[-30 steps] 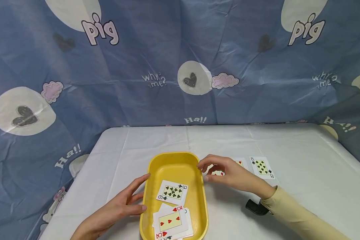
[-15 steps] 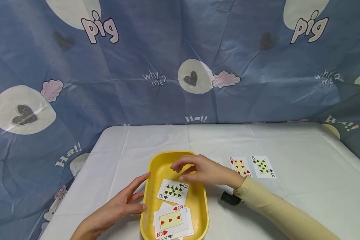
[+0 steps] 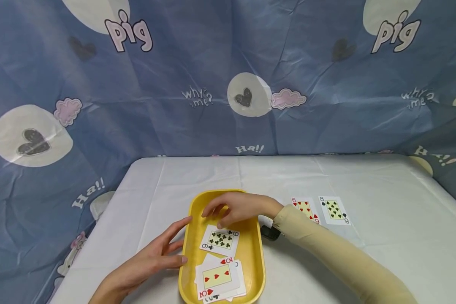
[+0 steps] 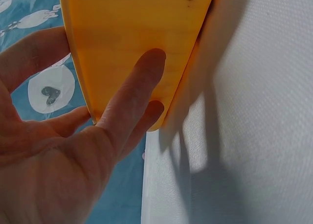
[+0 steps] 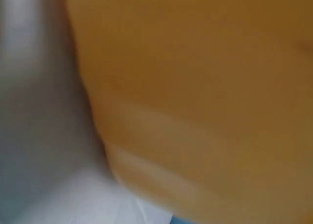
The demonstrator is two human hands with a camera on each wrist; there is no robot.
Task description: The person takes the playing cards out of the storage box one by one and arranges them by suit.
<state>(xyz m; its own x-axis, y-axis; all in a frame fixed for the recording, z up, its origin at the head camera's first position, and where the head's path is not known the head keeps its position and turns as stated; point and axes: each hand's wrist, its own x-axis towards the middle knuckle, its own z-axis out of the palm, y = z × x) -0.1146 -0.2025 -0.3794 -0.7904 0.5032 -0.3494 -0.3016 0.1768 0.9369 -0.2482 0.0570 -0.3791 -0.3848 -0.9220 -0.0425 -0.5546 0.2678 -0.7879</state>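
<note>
A yellow tray (image 3: 261,270) stands on the white table. Its outer left wall is touched by the extended fingers of my left hand (image 3: 152,262); in the left wrist view the thumb lies along the yellow wall (image 4: 115,33). My right hand (image 3: 241,207) hovers over the far part of the tray, fingers loosely bent, with no card seen in it. Its thumb tip is close to the upper edge of a clubs playing card (image 3: 219,241); whether they touch I cannot tell. A three of hearts (image 3: 217,276) tops a small overlapping pile nearer me. In the right wrist view the tray (image 5: 195,87) is blurred.
Face up to the right of the tray lie a hearts card (image 3: 305,210) and a spades card (image 3: 334,210). Another white card is mostly hidden behind the right wrist. A black wrist device (image 3: 270,233) hangs there. Behind the table (image 3: 395,245) hangs a blue printed cloth (image 3: 197,131).
My right hand has moved left from beside the tray's right rim to over its inside, uncovering the hearts card. The left hand, the tray and the cards have stayed put.
</note>
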